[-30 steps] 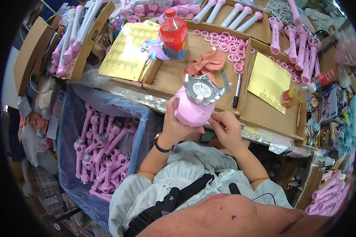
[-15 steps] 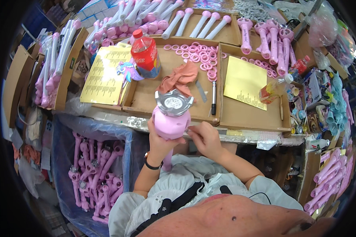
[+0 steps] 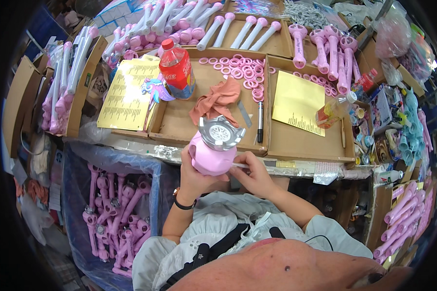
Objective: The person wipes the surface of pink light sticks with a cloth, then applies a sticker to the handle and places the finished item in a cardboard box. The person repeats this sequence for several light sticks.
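My left hand grips a pink toy wand head, topped by a silver crown-shaped ring with a white patterned centre. My right hand pinches a thin pale rod against the right side of the pink head; its far tip is hidden. Just beyond lie a salmon cloth, a metal strip and a marker in a cardboard tray.
Pink rings, a red bottle, yellow sheets, a juice bottle and white wands occupy the trays. A blue-lined bin of pink wands stands left; pink tubes lie right.
Over the second the view has shifted, so the bench appears further left. A pale rod now shows in my right fingers, and the pink head sits slightly more to the right than half a second ago.
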